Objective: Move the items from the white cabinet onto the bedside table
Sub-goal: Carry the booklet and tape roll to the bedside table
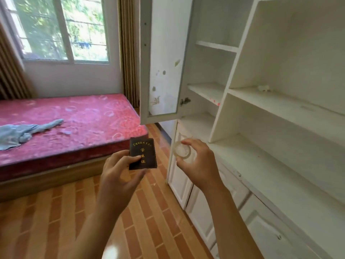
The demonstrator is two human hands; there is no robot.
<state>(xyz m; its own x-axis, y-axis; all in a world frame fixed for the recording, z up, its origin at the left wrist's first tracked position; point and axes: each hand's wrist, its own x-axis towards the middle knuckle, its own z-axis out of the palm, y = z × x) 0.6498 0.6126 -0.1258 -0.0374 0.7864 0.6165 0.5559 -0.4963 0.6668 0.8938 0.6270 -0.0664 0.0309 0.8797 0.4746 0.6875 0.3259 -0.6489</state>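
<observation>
Beside the white cabinet (261, 113), both hands are raised above the wood-pattern floor (56, 212). Left hand (119, 174): thumb pressed on the front cover and fingers behind, pinching the lower edge of a dark booklet (142, 153) with gold lettering, held upright, cover toward the camera. Right hand (197, 161): fingers and thumb curled round a small round transparent container (182, 150), gripping its rim; contents pale, not identifiable. Both items are in the air, clear of the cabinet shelves. Cabinet door (162, 58) stands open. A small white object (263, 88) lies on an upper shelf. To the left, a red mattress (74, 120) carries a light blue cloth (24, 131), below a window (59, 28)
</observation>
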